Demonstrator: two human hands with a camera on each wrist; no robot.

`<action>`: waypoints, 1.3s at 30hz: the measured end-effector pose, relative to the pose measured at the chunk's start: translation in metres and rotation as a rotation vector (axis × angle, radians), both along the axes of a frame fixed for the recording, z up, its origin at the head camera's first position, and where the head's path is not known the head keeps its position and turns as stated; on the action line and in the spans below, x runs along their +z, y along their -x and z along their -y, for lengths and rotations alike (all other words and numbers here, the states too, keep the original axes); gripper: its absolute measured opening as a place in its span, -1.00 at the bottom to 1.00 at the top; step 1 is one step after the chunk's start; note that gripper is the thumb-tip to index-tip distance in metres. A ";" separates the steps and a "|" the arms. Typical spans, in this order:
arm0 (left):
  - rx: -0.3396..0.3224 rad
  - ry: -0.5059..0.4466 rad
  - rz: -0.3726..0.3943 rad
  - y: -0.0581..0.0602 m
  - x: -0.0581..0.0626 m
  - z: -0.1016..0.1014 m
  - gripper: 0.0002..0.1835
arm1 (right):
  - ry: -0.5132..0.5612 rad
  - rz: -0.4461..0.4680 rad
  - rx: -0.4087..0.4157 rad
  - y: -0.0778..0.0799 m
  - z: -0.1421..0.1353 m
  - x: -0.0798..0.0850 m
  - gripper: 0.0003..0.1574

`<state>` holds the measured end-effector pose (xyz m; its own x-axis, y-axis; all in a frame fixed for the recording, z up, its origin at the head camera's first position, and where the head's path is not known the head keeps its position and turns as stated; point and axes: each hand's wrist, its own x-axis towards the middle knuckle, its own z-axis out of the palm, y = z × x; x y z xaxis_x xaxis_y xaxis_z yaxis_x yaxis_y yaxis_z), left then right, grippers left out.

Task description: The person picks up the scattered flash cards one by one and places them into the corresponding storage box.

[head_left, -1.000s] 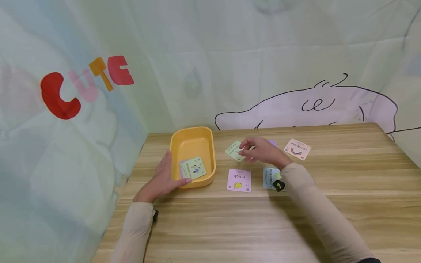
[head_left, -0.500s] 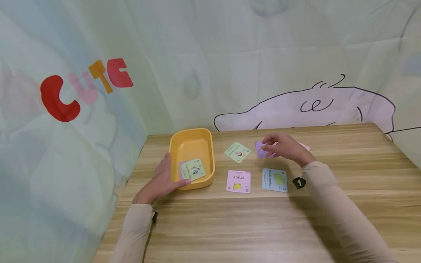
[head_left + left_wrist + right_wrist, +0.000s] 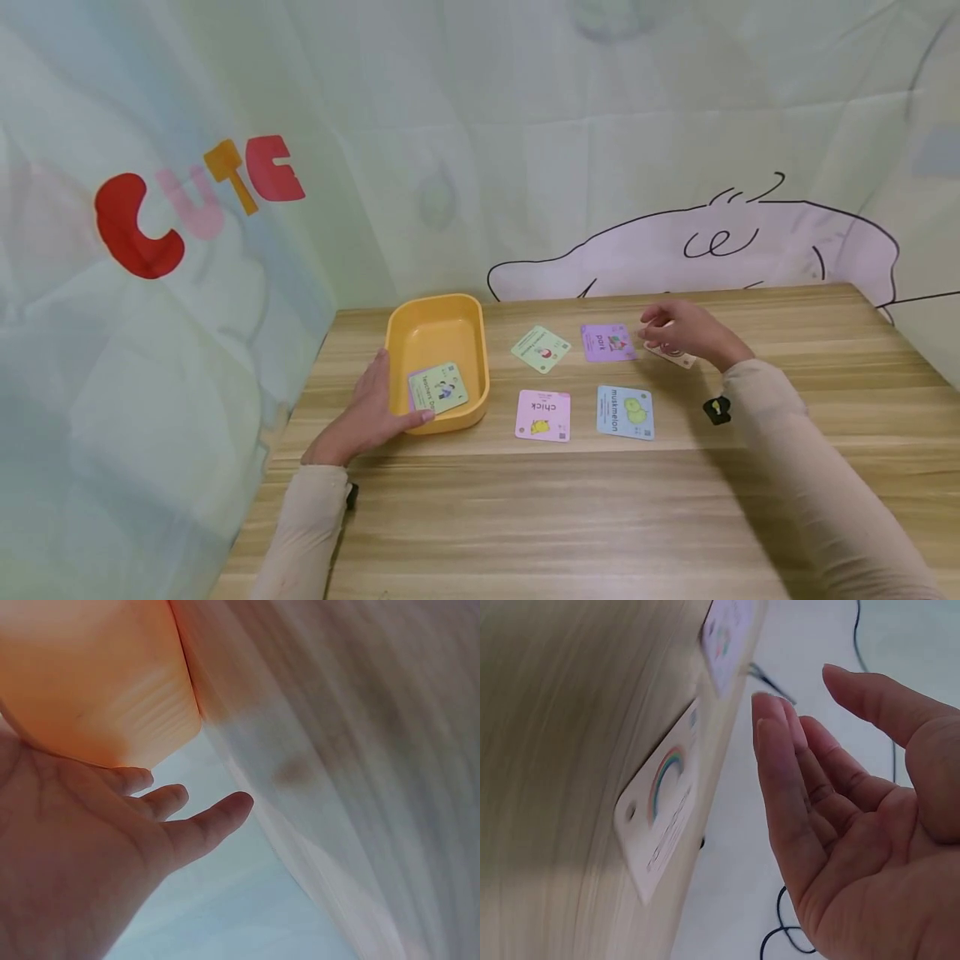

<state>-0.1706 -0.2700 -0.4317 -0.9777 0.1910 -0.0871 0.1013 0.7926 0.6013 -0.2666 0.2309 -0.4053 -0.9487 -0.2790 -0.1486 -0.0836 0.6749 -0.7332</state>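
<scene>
My left hand [image 3: 358, 412] rests against the near left corner of a yellow plastic tray [image 3: 483, 367]. Its straight fingers lie along the outer side, and the thumb reaches over the front rim. In the left wrist view, spread fingers [image 3: 161, 799] touch or lie near the tray's wall. Inside the tray, a green "Teacher's Day" card [image 3: 438, 387] overlaps a purple-edged one. Over a rainbow picture card [image 3: 664, 799] hovers my right hand [image 3: 690, 329], partly covering that card in the head view. The right wrist view shows its thumb apart from loosely bent fingers, holding nothing.
Left of the right hand lie a purple "park" card [image 3: 610, 342] and a green card [image 3: 541, 348]. Nearer me are a pink "chick" card [image 3: 542, 415] and a blue "muskmelon" card [image 3: 626, 412]. A printed curtain [image 3: 420, 167] hangs behind the wooden table [image 3: 525, 517].
My right hand has moved rightward, from above the green card, past the purple park card, to the rainbow card. The left hand and tray stay in place.
</scene>
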 end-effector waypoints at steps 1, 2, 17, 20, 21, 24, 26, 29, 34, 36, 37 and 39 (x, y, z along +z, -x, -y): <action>-0.001 -0.003 -0.004 0.000 0.000 0.000 0.43 | -0.018 -0.001 -0.003 0.001 -0.003 -0.001 -0.47; -0.004 -0.006 -0.008 0.000 0.000 0.000 0.42 | -0.034 -0.001 -0.007 0.002 -0.006 -0.002 -0.45; -0.016 -0.004 -0.015 0.003 -0.001 0.000 0.41 | -0.155 0.013 -0.068 0.008 -0.033 -0.006 -0.28; -0.014 -0.006 -0.011 0.003 -0.001 0.000 0.42 | -0.156 0.029 -0.083 0.011 -0.035 -0.011 -0.21; -0.014 -0.008 -0.010 0.003 -0.001 0.000 0.42 | -0.162 0.033 -0.088 0.013 -0.035 -0.012 -0.19; -0.013 -0.009 -0.009 0.003 0.000 0.000 0.43 | -0.211 0.027 -0.090 0.016 -0.035 -0.015 -0.20; -0.013 -0.011 -0.010 0.003 0.000 0.000 0.43 | -0.256 0.015 -0.085 0.018 -0.034 -0.016 -0.22; -0.005 -0.008 -0.006 0.002 0.000 0.001 0.44 | -0.309 0.014 -0.073 0.020 -0.031 -0.014 -0.23; 0.013 0.002 0.011 0.001 0.000 0.001 0.44 | -0.322 0.082 -0.091 0.020 -0.026 -0.011 -0.22; 0.014 -0.001 0.014 0.001 -0.001 0.001 0.43 | -0.321 0.104 -0.100 0.021 -0.025 -0.011 -0.23; 0.013 0.001 0.014 0.001 -0.001 0.001 0.43 | -0.319 0.113 -0.103 0.021 -0.024 -0.011 -0.23; 0.015 0.000 0.017 0.000 -0.001 0.001 0.44 | -0.319 0.121 -0.101 0.021 -0.024 -0.010 -0.24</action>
<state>-0.1708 -0.2708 -0.4327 -0.9788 0.1767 -0.1040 0.0793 0.7940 0.6027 -0.2878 0.2554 -0.4158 -0.9393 -0.1060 -0.3264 0.0701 0.8717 -0.4850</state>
